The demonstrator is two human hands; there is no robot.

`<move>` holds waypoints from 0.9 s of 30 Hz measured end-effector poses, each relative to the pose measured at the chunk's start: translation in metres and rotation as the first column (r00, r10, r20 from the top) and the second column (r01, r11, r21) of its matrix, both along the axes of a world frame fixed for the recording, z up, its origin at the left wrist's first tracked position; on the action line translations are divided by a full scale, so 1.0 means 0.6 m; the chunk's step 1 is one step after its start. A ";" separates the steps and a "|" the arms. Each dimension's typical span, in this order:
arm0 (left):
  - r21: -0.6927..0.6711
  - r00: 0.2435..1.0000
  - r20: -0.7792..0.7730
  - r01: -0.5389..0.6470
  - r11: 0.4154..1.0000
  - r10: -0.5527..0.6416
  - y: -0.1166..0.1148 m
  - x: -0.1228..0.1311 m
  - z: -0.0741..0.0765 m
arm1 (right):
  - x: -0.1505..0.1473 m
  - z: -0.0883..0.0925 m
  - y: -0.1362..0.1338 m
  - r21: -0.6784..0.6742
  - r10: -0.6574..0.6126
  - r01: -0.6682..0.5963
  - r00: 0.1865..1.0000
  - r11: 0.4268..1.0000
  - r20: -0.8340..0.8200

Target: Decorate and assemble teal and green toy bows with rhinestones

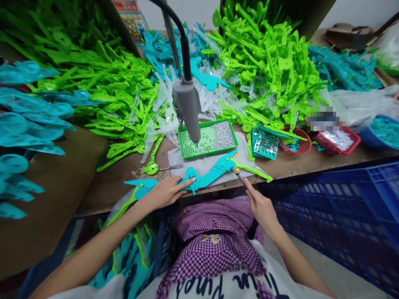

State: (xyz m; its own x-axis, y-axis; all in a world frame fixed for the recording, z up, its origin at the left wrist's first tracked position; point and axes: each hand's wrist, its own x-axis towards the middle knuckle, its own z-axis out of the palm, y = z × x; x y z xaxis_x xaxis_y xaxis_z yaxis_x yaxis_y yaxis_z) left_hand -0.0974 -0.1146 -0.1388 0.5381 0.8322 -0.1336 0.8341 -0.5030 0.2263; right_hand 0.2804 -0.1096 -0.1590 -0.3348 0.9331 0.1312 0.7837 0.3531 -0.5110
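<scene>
A long turquoise plastic piece (209, 177) with lime-green arms at both ends lies across the table's front edge. My left hand (166, 192) rests on its left half, fingers stretched out and pressing down. In my closed right hand (260, 204) is a small hammer (241, 178); its rounded yellowish head is at the piece's right end, beside the green arm. Whether the head touches the piece I cannot tell. Behind it stands a green perforated tray (184, 154) with many small silver bits. A screwdriver (171, 167) lies left of the piece, by a loose green arm (153, 165).
A grey power screwdriver (188, 108) hangs above the tray. Heaps of green parts (268, 62) and turquoise parts (343, 68) fill the back. Small baskets, including a red one (353, 147), stand right. Blue crates (327, 203) are below right; a cardboard box (62, 187) is left.
</scene>
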 end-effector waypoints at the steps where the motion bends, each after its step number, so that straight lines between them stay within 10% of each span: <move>1: 0.003 1.000 -0.016 0.004 1.000 -0.004 0.000 0.000 -0.001 | 0.001 -0.003 0.001 -0.038 0.007 -0.007 1.000 0.999 -0.017; 19: 0.029 0.996 -0.078 0.039 0.999 -0.037 0.002 -0.004 -0.010 | 0.032 -0.005 0.017 -0.141 -0.096 0.092 0.995 0.986 -0.023; 27: -0.001 0.998 -0.058 0.012 1.000 -0.012 0.003 -0.005 -0.013 | 0.081 -0.017 -0.016 -0.133 -0.356 0.349 0.934 0.928 -0.033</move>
State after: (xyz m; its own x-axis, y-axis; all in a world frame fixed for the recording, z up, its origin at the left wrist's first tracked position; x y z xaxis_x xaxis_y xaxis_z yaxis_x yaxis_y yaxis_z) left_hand -0.1003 -0.1128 -0.1469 0.5395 0.8255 -0.1657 0.8397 -0.5130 0.1783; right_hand 0.3289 -0.1195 -0.1691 0.0229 0.9996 0.0171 0.8153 -0.0087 -0.5790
